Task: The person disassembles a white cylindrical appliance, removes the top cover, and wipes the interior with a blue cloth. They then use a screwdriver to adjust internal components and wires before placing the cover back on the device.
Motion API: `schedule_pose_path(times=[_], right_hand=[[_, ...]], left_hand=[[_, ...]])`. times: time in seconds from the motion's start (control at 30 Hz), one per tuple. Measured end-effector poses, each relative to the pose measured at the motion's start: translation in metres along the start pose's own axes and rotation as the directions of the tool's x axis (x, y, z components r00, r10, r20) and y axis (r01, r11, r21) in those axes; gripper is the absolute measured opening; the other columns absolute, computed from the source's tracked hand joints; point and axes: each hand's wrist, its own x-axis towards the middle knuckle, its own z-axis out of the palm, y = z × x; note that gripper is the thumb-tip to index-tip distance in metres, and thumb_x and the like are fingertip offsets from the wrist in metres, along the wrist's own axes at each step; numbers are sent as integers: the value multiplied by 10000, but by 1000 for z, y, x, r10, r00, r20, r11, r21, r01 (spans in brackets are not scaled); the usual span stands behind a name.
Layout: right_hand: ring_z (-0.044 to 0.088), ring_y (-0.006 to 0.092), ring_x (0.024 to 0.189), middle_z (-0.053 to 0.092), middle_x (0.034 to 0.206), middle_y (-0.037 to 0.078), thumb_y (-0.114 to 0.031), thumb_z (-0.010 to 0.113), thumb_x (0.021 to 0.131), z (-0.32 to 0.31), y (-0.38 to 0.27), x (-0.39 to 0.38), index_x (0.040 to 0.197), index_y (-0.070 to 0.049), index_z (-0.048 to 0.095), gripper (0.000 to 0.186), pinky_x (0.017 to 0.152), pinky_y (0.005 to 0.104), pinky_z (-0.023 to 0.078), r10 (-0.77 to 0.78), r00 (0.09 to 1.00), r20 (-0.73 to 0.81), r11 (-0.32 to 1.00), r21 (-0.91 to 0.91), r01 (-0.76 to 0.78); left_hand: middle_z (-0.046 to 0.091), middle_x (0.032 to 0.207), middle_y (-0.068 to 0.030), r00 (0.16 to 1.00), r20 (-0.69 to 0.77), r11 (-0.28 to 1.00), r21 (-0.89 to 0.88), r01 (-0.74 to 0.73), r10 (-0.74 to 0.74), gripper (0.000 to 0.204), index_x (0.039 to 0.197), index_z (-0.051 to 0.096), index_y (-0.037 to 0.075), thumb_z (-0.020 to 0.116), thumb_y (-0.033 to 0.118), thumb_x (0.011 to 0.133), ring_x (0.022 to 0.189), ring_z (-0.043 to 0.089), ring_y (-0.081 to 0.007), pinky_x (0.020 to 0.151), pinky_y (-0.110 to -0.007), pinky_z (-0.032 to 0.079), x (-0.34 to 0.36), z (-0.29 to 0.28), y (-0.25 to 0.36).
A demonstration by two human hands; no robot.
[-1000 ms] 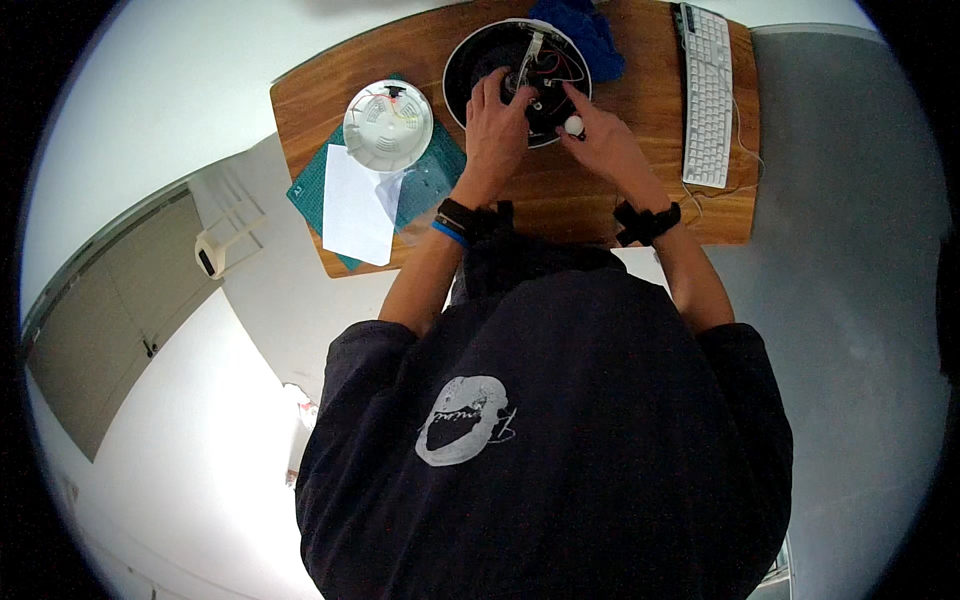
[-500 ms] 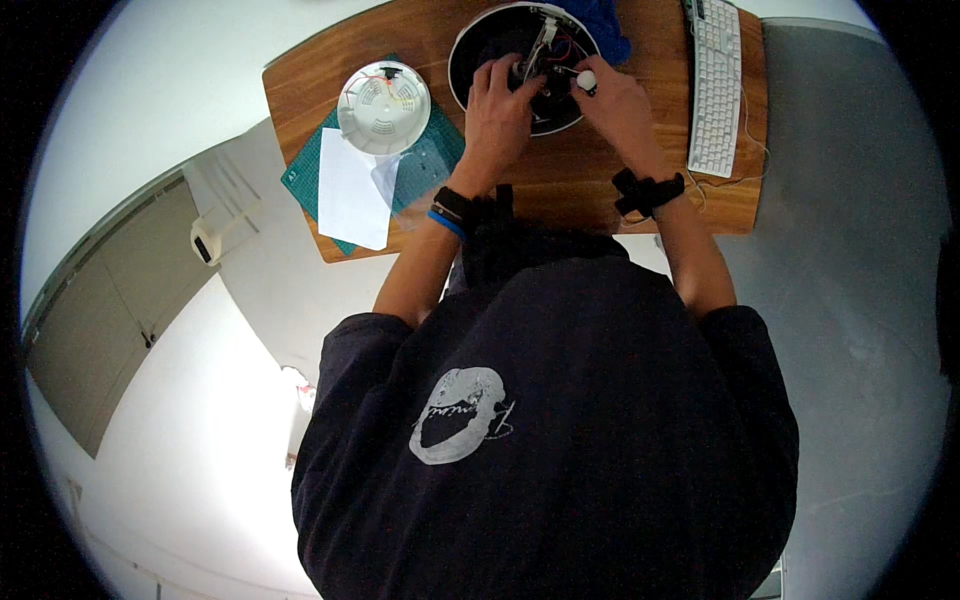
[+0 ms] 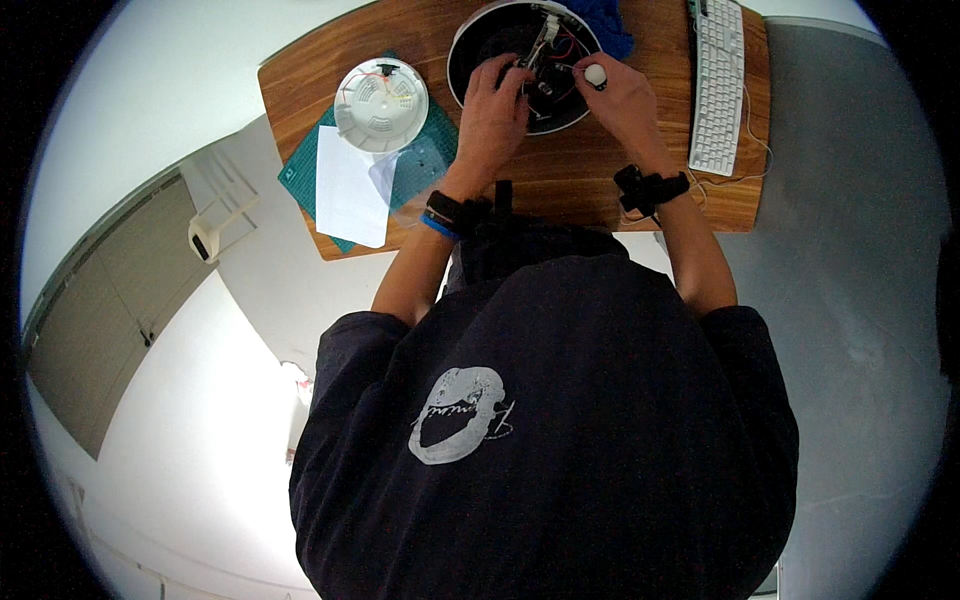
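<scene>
A round housing with a white rim and dark inside [image 3: 487, 45] lies at the far edge of the table, with a circuit board, metal parts and red wires [image 3: 562, 45] in it. My left hand [image 3: 492, 115] reaches over its near left rim. Its fingers are curled around a small part inside that I cannot make out. Over the right rim, my right hand [image 3: 626, 98] is closed on a slim tool with a white rounded end [image 3: 595, 75], which looks like a screwdriver. Its thin shaft points left into the housing; the tip is too small to see.
A white round cover [image 3: 380, 125] with wires sits at the left, partly over a green cutting mat [image 3: 300, 178]. White paper [image 3: 350, 200] and a clear plastic sheet [image 3: 400, 180] lie nearby. A white keyboard [image 3: 716, 90] stands at the right, blue cloth [image 3: 608, 25] behind the housing.
My left hand's fingers have drawn closer together inside the housing. My right hand and the tool have shifted slightly to the right and nearer to me.
</scene>
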Motion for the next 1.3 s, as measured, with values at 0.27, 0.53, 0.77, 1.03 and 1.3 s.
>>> schedule_pose_path(times=[0.27, 0.53, 0.77, 1.03, 1.3], right_hand=[[774, 356, 926, 787, 984, 164, -306, 784, 1015, -7, -1, -3, 1213, -150, 728, 258, 751, 469, 603, 31, 1000, 7, 978, 204, -32], [775, 347, 948, 781, 1039, 166, -278, 788, 1013, -13, 2, -18, 1135, -96, 690, 240, 786, 445, 607, 81, 996, 31, 975, 207, -86], [747, 354, 1054, 766, 1145, 155, -242, 795, 991, -20, -7, -26, 1165, -85, 729, 243, 924, 450, 596, 27, 976, 216, 973, 217, -75], [615, 306, 1397, 578, 1583, 81, -226, 803, 995, -9, -17, -25, 1318, -167, 753, 332, 1134, 470, 547, -498, 837, 226, 834, 392, 390], [711, 240, 1216, 735, 1351, 91, -246, 829, 997, -17, -51, -22, 1396, -114, 704, 438, 1040, 393, 572, -413, 841, 349, 797, 586, 148]], left_hand=[[754, 1241, -196, 983, -54, 965, -210, 160, -175, 207, 1219, 607, 23, 667, -11, 1023, 1117, 754, -388, 945, -445, 593, -4, -14, -6], [767, 1156, -149, 916, -72, 850, -407, 335, -395, 182, 1225, 585, 0, 666, -9, 1063, 1099, 800, -235, 893, -339, 636, 9, -53, 14], [706, 1202, -202, 929, -74, 657, -728, 198, -362, 236, 1244, 536, -50, 664, -68, 1046, 1172, 773, -331, 993, -365, 662, 15, -71, 22], [747, 1219, -195, 988, -46, 595, -802, 53, -150, 240, 1260, 579, -25, 694, -35, 1050, 1185, 769, -305, 1012, -372, 656, 27, -94, 46], [796, 1216, -119, 946, 317, 743, -618, 257, -63, 227, 1274, 680, 11, 697, -20, 1051, 1190, 766, -209, 1011, -345, 631, 14, -97, 46]])
